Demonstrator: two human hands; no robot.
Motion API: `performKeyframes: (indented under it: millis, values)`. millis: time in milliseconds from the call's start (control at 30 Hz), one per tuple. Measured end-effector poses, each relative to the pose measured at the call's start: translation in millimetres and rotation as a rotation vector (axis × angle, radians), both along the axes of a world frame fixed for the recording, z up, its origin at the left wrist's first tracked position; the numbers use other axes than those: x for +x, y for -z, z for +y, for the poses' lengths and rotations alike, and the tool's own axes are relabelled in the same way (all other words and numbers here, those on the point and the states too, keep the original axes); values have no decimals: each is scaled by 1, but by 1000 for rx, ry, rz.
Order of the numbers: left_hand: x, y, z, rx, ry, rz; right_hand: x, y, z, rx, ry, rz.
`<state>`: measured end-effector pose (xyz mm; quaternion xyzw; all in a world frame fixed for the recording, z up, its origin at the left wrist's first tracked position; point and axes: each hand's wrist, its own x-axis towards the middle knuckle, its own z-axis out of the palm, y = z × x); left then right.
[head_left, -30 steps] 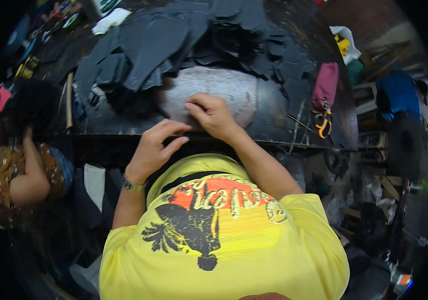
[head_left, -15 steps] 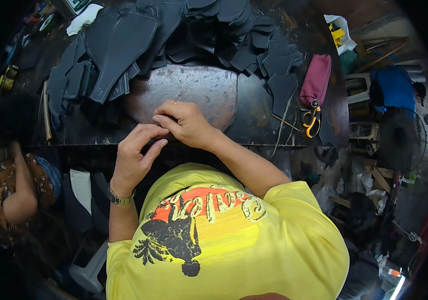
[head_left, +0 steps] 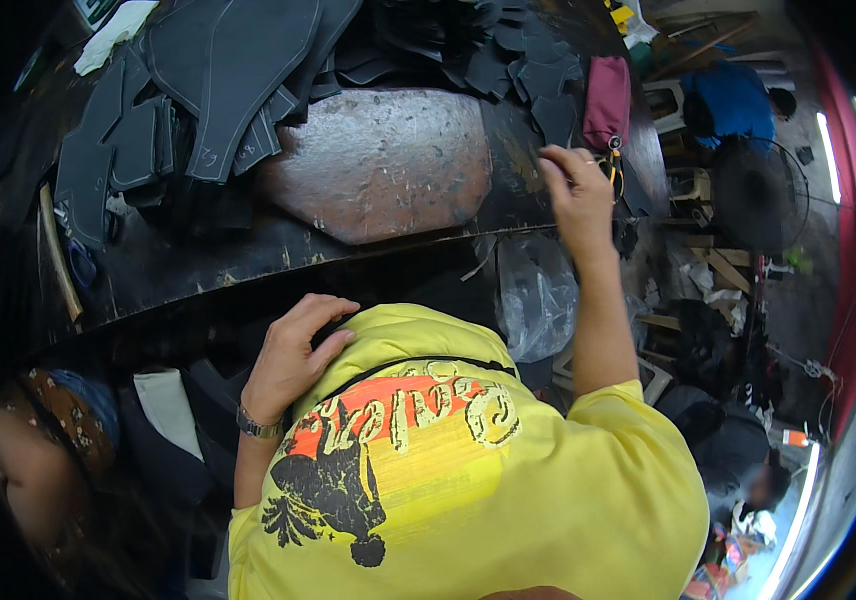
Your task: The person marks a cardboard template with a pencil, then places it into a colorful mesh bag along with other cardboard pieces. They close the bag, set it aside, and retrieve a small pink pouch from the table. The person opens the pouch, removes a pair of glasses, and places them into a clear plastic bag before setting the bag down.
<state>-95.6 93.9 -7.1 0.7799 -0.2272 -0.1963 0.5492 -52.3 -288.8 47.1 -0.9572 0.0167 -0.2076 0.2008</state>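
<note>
My left hand (head_left: pixel 295 352) rests below the front edge of the dark worktable (head_left: pixel 248 262), fingers spread, holding nothing; a watch sits on its wrist. Far to the right, my right hand (head_left: pixel 575 190) reaches to the table's edge, fingers curled beside yellow-handled scissors (head_left: pixel 612 160) and a maroon pouch (head_left: pixel 607 100). Whether it grips anything I cannot tell. A worn stone slab (head_left: pixel 383 160) lies bare in the middle of the table. Dark grey cut pieces (head_left: pixel 228 80) are stacked behind and left of it.
A clear plastic bag (head_left: pixel 536 295) hangs under the table edge. Another person (head_left: pixel 38 450) sits at the lower left. A wooden stick (head_left: pixel 56 260) lies at the table's left. A fan (head_left: pixel 748 200) and clutter fill the floor on the right.
Both hands have left the slab: the right swung out to the scissors at the right edge, the left dropped below the table's front edge. The view shifted.
</note>
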Motion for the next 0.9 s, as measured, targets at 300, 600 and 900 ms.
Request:
performKeyframes:
  millis: [300,600,900]
  values:
    - [17,1,-11,8,223,-81,-31,51,-95,-453,73,154]
    - [14,0,-53,37,257,-146,0,43,-118,-480,-192,137]
    - [18,-15,-90,99,238,-173,10,46,-126,223,0,-187]
